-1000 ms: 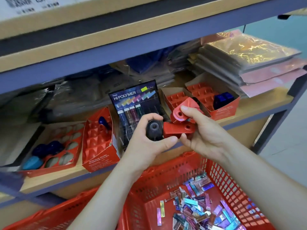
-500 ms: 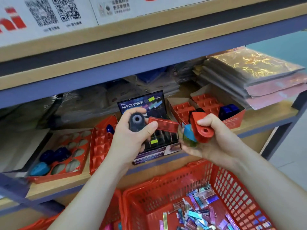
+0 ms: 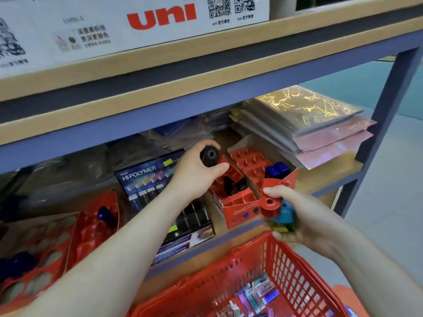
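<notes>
So the black sharpener (image 3: 210, 155) was gripped in the left hand (image 3: 194, 178), thumb and fingers curled round it, hole turned toward the camera, with a red piece (image 3: 221, 161) poking out right beside it. It was held up just above the back end of the red display box (image 3: 238, 205) on the shelf (image 3: 322, 176), not set into any slot. 1 dark sharpener (image 3: 231, 185) was seated in a slot of that box. The right hand (image 3: 304, 220) was kept lower, near the rim of the red basket (image 3: 288, 266), and a small bunch was clutched in it: a red sharpener (image 3: 270, 203) on top, a blue one (image 3: 286, 213) under it, plus something greenish below that couldn't be made out. The Hi-Polymer lead display (image 3: 148, 177) was parked left of the box. Behind the box, a 2nd red tray (image 3: 249, 161) was loaded with 2 blue sharpeners (image 3: 275, 171). At the right end, shiny sheets (image 3: 304, 110) were stacked.
</notes>
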The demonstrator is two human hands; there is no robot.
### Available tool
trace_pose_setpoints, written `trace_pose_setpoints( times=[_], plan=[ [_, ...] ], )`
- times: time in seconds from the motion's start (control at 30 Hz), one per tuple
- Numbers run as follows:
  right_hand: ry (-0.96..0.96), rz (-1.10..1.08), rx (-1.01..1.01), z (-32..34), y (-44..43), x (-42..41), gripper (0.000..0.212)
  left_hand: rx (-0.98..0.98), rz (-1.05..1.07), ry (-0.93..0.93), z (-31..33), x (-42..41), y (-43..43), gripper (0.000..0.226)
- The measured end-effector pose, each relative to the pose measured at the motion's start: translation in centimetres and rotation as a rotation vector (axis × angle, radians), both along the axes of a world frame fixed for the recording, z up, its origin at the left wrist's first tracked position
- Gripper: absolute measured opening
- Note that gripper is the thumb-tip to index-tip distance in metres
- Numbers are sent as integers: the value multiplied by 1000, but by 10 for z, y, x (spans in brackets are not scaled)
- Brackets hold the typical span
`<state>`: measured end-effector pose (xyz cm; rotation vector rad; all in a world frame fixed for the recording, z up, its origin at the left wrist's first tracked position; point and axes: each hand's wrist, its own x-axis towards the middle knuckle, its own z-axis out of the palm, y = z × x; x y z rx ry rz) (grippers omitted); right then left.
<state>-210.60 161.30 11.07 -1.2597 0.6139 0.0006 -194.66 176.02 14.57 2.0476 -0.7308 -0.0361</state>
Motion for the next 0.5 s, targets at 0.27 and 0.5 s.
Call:
trace_pose_setpoints(
  times=[0.27,0.5],
  plan=[
    [32,-104,-34,-4,-23,1,34,370,-172,-152,-27,-6,-36,37],
    [8,-127,-49,-10,-29,2,33,540,-221,-281,-48,-4,-44,34]
  ],
)
